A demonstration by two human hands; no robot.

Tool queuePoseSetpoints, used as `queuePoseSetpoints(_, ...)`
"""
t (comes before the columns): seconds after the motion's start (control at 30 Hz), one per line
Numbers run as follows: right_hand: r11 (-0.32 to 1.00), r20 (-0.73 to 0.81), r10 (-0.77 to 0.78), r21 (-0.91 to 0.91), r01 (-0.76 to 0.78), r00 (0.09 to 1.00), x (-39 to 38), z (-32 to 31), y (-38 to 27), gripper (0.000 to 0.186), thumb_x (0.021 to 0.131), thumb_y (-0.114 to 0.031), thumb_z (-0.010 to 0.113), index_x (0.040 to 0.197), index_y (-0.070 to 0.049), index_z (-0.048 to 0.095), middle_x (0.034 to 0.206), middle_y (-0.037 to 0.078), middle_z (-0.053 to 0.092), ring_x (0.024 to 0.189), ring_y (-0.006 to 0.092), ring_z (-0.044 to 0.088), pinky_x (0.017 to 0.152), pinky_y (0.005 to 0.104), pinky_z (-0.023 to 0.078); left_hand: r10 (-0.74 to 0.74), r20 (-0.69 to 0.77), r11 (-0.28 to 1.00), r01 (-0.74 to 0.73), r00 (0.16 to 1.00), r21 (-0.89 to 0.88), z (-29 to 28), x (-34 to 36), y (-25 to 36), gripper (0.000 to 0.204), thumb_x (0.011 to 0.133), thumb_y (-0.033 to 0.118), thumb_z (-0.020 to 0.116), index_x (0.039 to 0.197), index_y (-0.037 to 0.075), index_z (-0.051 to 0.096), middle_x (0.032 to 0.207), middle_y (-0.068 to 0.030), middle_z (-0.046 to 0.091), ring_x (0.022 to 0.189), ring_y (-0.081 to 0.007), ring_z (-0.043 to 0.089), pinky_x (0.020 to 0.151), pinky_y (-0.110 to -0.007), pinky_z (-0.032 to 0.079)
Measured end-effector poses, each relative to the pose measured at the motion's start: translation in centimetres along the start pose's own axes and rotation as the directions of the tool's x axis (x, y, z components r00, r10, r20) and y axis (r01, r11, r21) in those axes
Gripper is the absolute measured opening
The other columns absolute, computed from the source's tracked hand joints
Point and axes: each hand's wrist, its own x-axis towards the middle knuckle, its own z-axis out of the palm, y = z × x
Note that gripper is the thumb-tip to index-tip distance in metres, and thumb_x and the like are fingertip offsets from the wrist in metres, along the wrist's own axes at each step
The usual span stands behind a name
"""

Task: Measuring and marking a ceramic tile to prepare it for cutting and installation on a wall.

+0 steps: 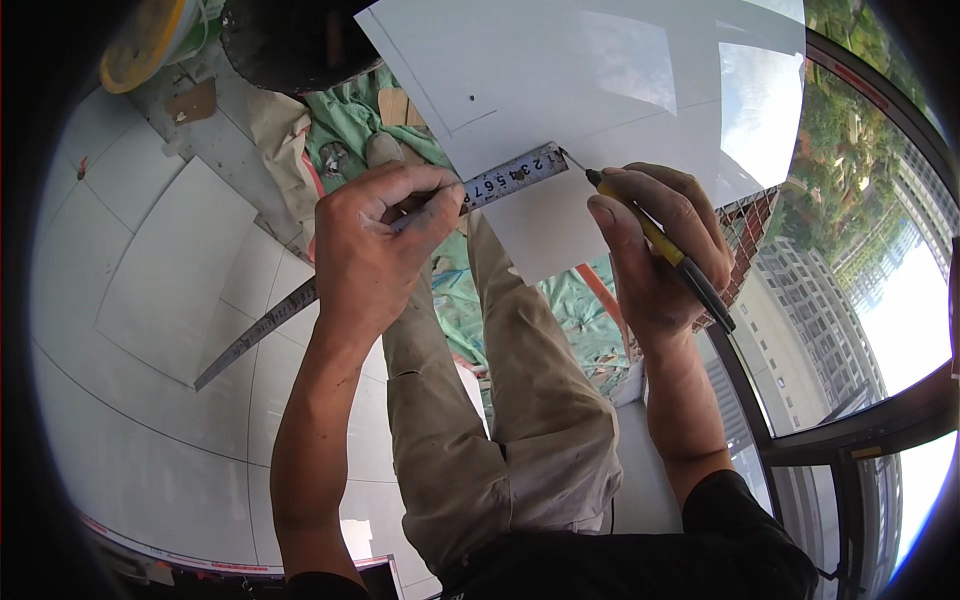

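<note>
A large glossy white tile (590,120) is in front of me, with thin dark lines and a small dark spot on its face. My left hand (370,245) grips a long metal ruler (515,178) between thumb and fingers. One end of the ruler lies over the tile; the rest runs under my hand and out to the lower left. In my right hand (665,240), closed around it, is a yellow-and-black marking pen (660,240). Its thin tip is at the ruler's far end, seemingly touching the tile's surface.
White floor tiles (190,400) spread out on the left, with a cut tile piece (180,260) on them. Beyond my legs lies a crumpled green sheet (340,115). A black bucket (295,45) and a yellow-rimmed bucket (150,45) stand at the back left. A window (850,260) is on the right.
</note>
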Motion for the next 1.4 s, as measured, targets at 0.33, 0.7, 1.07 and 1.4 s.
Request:
queuePoseSetpoints(0.33,0.999,0.042,-0.041,-0.026,0.043,0.998,0.6,-0.2,-0.3,0.020,0.089,-0.014,0.093,0.105,-0.005,0.084,0.099,0.011,0.080,0.083,0.0198,0.080,0.066,0.0311,0.065,0.011,-0.004,1.000,-0.011,1.000,0.005,0.0,-0.1,0.0,0.012,0.100,0.004,0.081,0.106,-0.006,0.080,0.087,-0.0046,0.074,0.074,-0.0068,0.065,0.068,-0.025,0.053)
queuePoseSetpoints(0.7,0.992,0.048,-0.126,-0.022,0.127,0.991,0.4,-0.2,0.4,0.018,0.088,-0.010,0.093,0.103,-0.006,0.083,0.099,0.010,0.081,0.082,0.0196,0.081,0.067,0.0306,0.065,0.000,-0.011,1.000,0.000,1.000,0.020,0.3,-0.4,0.1,0.012,0.099,0.004,0.081,0.106,-0.006,0.080,0.087,-0.0057,0.075,0.074,-0.0071,0.067,0.068,-0.025,0.055)
queuePoseSetpoints(1.07,0.998,0.114,-0.051,-0.029,0.054,0.992,-2.1,-1.4,0.2,0.016,0.089,-0.008,0.092,0.102,-0.005,0.083,0.100,0.011,0.080,0.085,0.0196,0.080,0.071,0.0320,0.066,-0.001,0.012,1.000,0.001,1.000,-0.004,2.2,-2.7,-2.2,0.011,0.098,0.003,0.081,0.105,-0.006,0.080,0.088,-0.0071,0.076,0.077,-0.0078,0.067,0.070,-0.027,0.056)
queuePoseSetpoints(1.4,0.997,0.154,0.001,0.076,-0.013,0.988,-5.5,-3.8,-0.6,0.022,0.098,-0.019,0.086,0.110,-0.002,0.079,0.105,0.016,0.078,0.099,0.0282,0.080,0.086,0.0393,0.067,0.039,0.072,0.998,-0.042,0.997,0.040,4.1,-4.9,-3.6,0.010,0.098,0.002,0.081,0.104,-0.006,0.079,0.087,-0.0070,0.075,0.076,-0.0099,0.068,0.068,-0.029,0.056)
